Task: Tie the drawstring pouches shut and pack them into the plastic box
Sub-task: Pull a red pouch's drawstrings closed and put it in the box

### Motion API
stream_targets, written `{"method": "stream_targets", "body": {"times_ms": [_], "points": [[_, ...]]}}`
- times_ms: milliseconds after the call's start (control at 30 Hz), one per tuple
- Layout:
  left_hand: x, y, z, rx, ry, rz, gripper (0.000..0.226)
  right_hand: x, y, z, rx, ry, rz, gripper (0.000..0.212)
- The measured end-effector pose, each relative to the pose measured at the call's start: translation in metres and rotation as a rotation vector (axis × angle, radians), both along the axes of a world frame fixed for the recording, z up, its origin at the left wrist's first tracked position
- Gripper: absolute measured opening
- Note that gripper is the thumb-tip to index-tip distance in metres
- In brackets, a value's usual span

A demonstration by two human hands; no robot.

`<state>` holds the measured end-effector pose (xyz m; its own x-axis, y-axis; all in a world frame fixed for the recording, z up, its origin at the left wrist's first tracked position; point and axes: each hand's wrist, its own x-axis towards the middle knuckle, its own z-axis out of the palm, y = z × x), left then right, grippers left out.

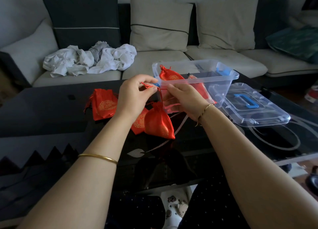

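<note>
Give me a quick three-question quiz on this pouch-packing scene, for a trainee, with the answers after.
1. True or false: the clear plastic lid with the blue handle is clipped onto the clear plastic box.
2. What do the left hand and the right hand pinch? A) the red drawstring cord of the bulging red satin pouch B) the lid C) the box
3. Fill in: one cinched red pouch already sits inside the ____.
Key: 1 false, the lid lies on the black table beside the box. 2 A. 3 box.
</note>
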<state>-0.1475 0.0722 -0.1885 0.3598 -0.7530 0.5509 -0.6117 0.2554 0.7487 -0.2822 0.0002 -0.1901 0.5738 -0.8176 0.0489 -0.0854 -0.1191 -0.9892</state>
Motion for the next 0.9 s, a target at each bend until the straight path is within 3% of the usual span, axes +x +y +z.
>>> {"method": "stream_targets", "body": {"times_ms": [167, 367, 567, 767, 833, 900], "points": [[0.001, 0.001, 0.000, 0.096, 0.239, -0.097, 0.014, -0.003, -0.002, 0.000, -0.018, -0.063, -0.136, 0.034], [0.006, 0.003, 0.001, 0.254, 0.407, -0.077, 0.025, -0.006, -0.005, 0.000, 0.313, -0.253, -0.197, 0.036], [0.004, -0.001, 0.005, 0.386, 0.657, 0.112, 0.035, -0.003, -0.003, -0.002, 0.698, -0.430, -0.172, 0.041], [0.006, -0.006, -0.003, 0.379, 0.636, 0.351, 0.040, 0.003, -0.001, -0.008, 0.963, -0.732, -0.241, 0.046], [0.008, -0.006, -0.004, 0.374, 0.809, 0.320, 0.037, 0.004, -0.002, -0.010, 0.948, -0.693, -0.273, 0.046], [0.009, -0.005, -0.005, 0.309, 1.124, 0.125, 0.039, 0.005, -0.003, -0.013, 0.902, -0.588, -0.293, 0.045]]}}
